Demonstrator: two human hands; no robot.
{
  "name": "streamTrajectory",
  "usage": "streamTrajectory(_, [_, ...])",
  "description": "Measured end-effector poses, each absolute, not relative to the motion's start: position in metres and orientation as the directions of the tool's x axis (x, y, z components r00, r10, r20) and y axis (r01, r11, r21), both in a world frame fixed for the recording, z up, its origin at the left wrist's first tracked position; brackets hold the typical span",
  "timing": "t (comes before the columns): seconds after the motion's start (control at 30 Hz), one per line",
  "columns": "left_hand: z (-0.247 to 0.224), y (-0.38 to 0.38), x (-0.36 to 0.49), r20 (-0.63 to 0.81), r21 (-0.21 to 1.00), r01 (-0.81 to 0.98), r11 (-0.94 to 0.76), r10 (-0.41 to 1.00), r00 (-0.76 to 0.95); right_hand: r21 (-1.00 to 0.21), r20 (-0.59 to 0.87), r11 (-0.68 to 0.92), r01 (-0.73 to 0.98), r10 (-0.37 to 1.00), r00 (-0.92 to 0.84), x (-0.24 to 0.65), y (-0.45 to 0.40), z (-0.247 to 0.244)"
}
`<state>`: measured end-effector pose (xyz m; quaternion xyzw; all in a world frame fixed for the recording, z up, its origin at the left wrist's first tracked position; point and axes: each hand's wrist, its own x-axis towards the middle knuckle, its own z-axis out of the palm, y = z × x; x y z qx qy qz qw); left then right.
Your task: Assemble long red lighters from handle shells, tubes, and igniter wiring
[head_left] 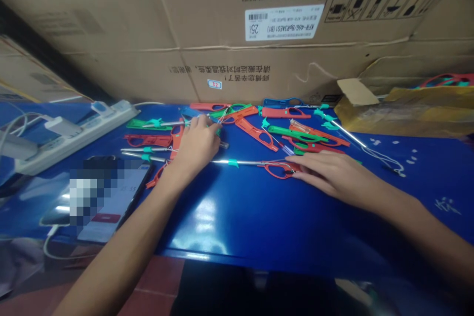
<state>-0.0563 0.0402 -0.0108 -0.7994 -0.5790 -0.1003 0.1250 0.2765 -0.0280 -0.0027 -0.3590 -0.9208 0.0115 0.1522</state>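
Note:
My left hand (pixel 202 140) reaches into the pile of plastic parts at the middle left, fingers bent down; what its fingertips touch is hidden. My right hand (pixel 326 173) pinches at the end of a red handle half (pixel 274 170), thumb and fingers close around a small dark piece and thin wires. A metal rod with a green clip (pixel 233 163) runs left from that red handle. Above my right hand lie green handle halves (pixel 296 133) and orange and red ones. A red handle piece (pixel 255 133) rests between my hands.
A white power strip (pixel 77 133) with plugs stands at left, near two phones (pixel 111 207) on the blue table (pixel 207 222). A large cardboard sheet (pixel 222 29) rises behind. An open taped box (pixel 407 111) holding red parts sits at right, beside rods with wires (pixel 350 134).

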Motion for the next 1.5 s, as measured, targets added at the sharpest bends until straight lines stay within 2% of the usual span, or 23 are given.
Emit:
streamTrajectory(0.1, [-0.01, 0.041, -0.056, 0.299, -0.095, 0.957, -0.274, 0.909, 0.29, -0.143, 0.293, 0.737, 0.661, 0.669, -0.683, 0.278, -0.028, -0.002])
streamTrajectory(0.33, [-0.002, 0.045, -0.061, 0.233, 0.007, 0.966, -0.257, 0.94, 0.248, -0.218, 0.408, 0.717, 0.662, 0.683, -0.606, 0.278, -0.027, 0.001])
streamTrajectory(0.5, [0.0, 0.046, -0.061, 0.219, -0.013, 0.97, -0.244, 0.945, 0.241, -0.229, 0.433, 0.723, 0.652, 0.675, -0.597, 0.279, -0.026, 0.003])
streamTrajectory(0.6, [-0.002, 0.049, -0.06, 0.224, -0.025, 0.965, -0.262, 0.939, 0.261, -0.236, 0.385, 0.755, 0.612, 0.651, -0.654, 0.282, -0.025, 0.004])
streamTrajectory(0.73, [-0.005, 0.05, -0.058, 0.259, -0.018, 0.945, -0.326, 0.912, 0.319, -0.318, 0.276, 0.742, 0.59, 0.668, -0.691, 0.284, -0.024, 0.005])
streamTrajectory(0.9, [-0.011, 0.051, -0.055, 0.287, 0.066, 0.914, -0.401, 0.885, 0.368, -0.319, 0.234, 0.759, 0.567, 0.643, -0.729, 0.285, -0.022, 0.003])
streamTrajectory(1.07, [-0.018, 0.054, -0.056, 0.297, 0.141, 0.914, -0.38, 0.897, 0.327, -0.323, 0.229, 0.762, 0.561, 0.638, -0.735, 0.286, -0.022, 0.001])
streamTrajectory(1.3, [-0.007, 0.046, -0.053, 0.301, 0.073, 0.93, -0.361, 0.897, 0.325, -0.327, 0.211, 0.767, 0.552, 0.628, -0.749, 0.287, -0.02, -0.001])
streamTrajectory(1.4, [0.001, 0.044, -0.05, 0.332, 0.094, 0.897, -0.431, 0.863, 0.38, -0.351, 0.188, 0.749, 0.562, 0.644, -0.741, 0.286, -0.02, -0.001])
streamTrajectory(1.5, [0.003, 0.04, -0.04, 0.433, 0.178, 0.805, -0.565, 0.78, 0.452, -0.377, 0.155, 0.72, 0.583, 0.669, -0.726, 0.285, -0.02, -0.001])
